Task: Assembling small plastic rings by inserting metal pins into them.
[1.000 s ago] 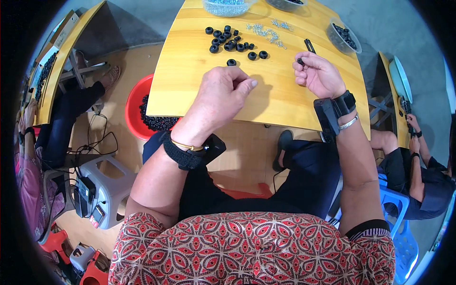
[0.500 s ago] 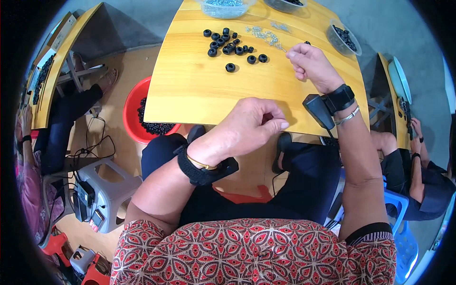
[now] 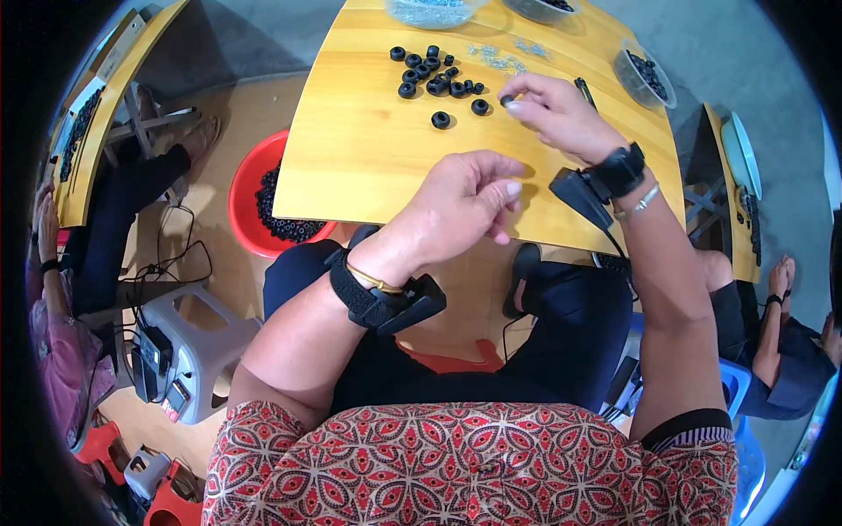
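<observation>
Over the table, my right hand (image 3: 561, 114) pinches a black bead (image 3: 507, 101) between thumb and fingertips. My left hand (image 3: 460, 206) is above the table's front edge, index finger held out and thumb bent against the curled fingers. Whatever may be in that left grip is too small or hidden to see. Left of my right hand lies a loose group of black round beads (image 3: 435, 87), with single ones nearer me, such as one black bead (image 3: 441, 120). Small clear beads (image 3: 500, 61) are scattered beyond the black ones.
On the wooden table (image 3: 351, 175), a tub of blue beads (image 3: 430, 10) and two tubs of dark pieces, one a clear tub (image 3: 671, 98), stand along the far and right sides. A dark slim object (image 3: 585, 92) lies beside my right hand. A red basin (image 3: 241, 206) holds black beads below left.
My right hand has moved left toward the black beads and now has one between its fingertips. The left index finger has lifted away from the thumb. The view has shifted slightly.
</observation>
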Motion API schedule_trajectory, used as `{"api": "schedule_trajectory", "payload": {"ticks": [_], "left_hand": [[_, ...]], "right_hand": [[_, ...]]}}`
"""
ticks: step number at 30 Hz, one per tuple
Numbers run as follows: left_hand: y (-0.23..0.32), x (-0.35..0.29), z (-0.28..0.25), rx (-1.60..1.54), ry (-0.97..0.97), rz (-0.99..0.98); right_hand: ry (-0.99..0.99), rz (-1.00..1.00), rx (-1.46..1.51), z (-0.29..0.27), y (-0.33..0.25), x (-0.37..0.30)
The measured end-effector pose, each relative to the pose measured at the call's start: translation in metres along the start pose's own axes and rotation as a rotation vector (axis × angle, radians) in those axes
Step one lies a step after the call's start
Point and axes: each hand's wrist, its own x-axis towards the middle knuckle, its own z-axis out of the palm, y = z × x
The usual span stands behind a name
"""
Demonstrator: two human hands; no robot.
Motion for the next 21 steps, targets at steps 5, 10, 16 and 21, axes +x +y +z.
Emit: {"api": "schedule_trajectory", "payload": {"ticks": [5,10,16,21], "left_hand": [[0.006,0.004,-0.003,-0.261,0.102,0.049],[0.007,0.007,-0.005,-0.625,-0.032,0.106],[0.002,0.011,-0.005,-0.759,-0.153,0.071],[0.005,0.009,-0.005,-0.844,-0.121,0.027]], "right_hand": [[-0.119,-0.045,0.788,0.007,-0.012,-0.033],[-0.071,-0.097,0.786,0.022,-0.02,-0.048],[0.028,-0.11,0.578,0.028,-0.024,-0.053],[0.067,-0.133,0.6,0.029,-0.032,-0.057]]}}
